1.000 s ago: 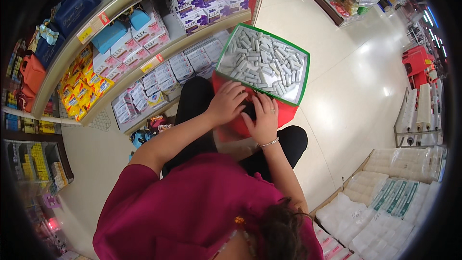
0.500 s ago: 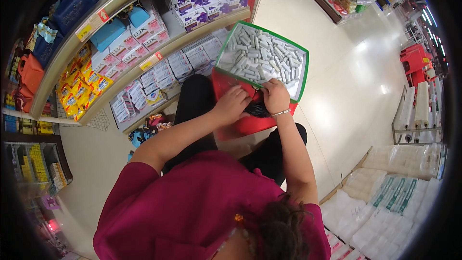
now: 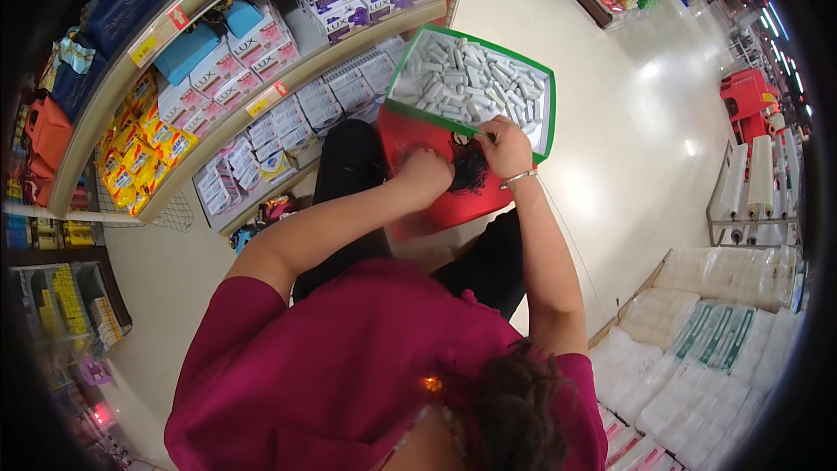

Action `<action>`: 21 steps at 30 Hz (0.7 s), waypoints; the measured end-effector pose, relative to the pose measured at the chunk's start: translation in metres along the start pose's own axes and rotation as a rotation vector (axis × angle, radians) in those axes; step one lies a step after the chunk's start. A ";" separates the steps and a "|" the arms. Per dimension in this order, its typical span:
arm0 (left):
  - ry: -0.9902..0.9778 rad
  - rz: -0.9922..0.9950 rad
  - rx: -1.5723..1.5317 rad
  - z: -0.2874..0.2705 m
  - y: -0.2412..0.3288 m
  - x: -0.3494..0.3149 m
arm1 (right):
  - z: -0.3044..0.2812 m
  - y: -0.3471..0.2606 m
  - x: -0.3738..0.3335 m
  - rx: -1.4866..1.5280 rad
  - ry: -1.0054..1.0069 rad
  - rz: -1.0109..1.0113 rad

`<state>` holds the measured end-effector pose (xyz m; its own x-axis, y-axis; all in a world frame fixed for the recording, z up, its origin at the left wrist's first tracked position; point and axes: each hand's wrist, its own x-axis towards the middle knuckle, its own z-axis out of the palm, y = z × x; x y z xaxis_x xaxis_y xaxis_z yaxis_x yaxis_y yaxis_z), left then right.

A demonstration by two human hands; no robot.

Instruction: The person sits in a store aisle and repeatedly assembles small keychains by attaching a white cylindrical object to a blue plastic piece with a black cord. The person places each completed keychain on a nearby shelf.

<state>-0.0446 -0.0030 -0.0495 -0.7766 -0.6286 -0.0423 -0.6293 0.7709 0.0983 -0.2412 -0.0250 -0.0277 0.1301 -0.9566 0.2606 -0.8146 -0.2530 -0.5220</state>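
Cords [image 3: 469,167], thin and black, lie between the left hand [image 3: 427,173] and right hand [image 3: 507,150], beside a green-rimmed tray [image 3: 406,89]. Both curl inward; I cannot tell whether either grip is closed.

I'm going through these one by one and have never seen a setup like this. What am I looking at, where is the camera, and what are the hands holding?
There is no machine here: a person works with two bare hands. A wide fisheye camera worn on the head looks down, so shelf edges bend and the picture's left is the person's left.

A shallow white tray with a green rim rests on a red, smooth-sided object. Many small grey cylindrical pieces lie loose inside the tray. A tangle of thin black strands lies against the red object.

The left hand is curled beside the strands; the right hand has its fingertips together at the tray's near rim. Whether either holds anything is too small to tell.
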 end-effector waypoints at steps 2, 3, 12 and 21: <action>0.029 0.034 0.012 0.006 -0.003 0.001 | -0.002 0.001 0.002 0.012 0.014 -0.028; 0.058 0.063 0.001 0.009 -0.007 0.000 | -0.002 0.002 0.002 0.010 0.008 -0.010; 0.236 0.213 -0.112 0.028 -0.024 -0.008 | 0.010 0.007 -0.004 0.045 -0.018 0.037; 0.331 0.372 -0.036 0.026 -0.023 -0.002 | 0.012 0.013 -0.004 0.106 -0.127 0.108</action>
<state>-0.0297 -0.0171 -0.0773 -0.8936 -0.3153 0.3195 -0.3057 0.9487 0.0813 -0.2456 -0.0257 -0.0450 0.1208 -0.9879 0.0974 -0.7644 -0.1551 -0.6258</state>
